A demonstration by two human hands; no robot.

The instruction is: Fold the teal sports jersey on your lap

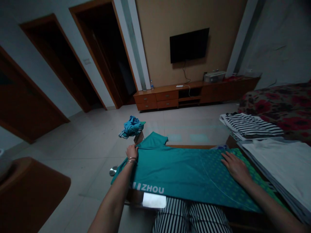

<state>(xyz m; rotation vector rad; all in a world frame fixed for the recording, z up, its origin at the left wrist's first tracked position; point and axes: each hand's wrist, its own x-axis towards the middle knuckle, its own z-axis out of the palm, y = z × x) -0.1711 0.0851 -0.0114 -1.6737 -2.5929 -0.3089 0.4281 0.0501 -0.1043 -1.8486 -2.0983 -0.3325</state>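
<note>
Okay, the feed is dim but readable from my end. A teal sports shirt (184,171) lies spread across a low wooden table (189,146) in the lower middle of the frame, with white ZHOU lettering along its near edge and a green dotted panel toward the right. Both of the person's 2 hands are on it, and they seem to be doing different jobs.

The left hand (132,151) sits at the upper left of the shirt, its fingers closed over the cloth near a sleeve, which looks like a grip that keeps that edge in place. A couple of thin bracelets (131,160) show on that wrist. The right hand (235,168) is open, its fingers slightly apart, and lies flat on the right side of the shirt — a spread palm like this seems to be pinning the fabric against the tabletop.

Just past the shirt, a crumpled blue cloth (132,127) sits in a loose heap (I can't make out what it is). At the right of the frame, a black-and-white striped garment (250,124) and a pale folded garment (279,165) lie stacked beside the red floral bedding (274,106). Far off at the top, a wall-mounted TV (189,45) hangs above a wooden cabinet (194,95).
</note>
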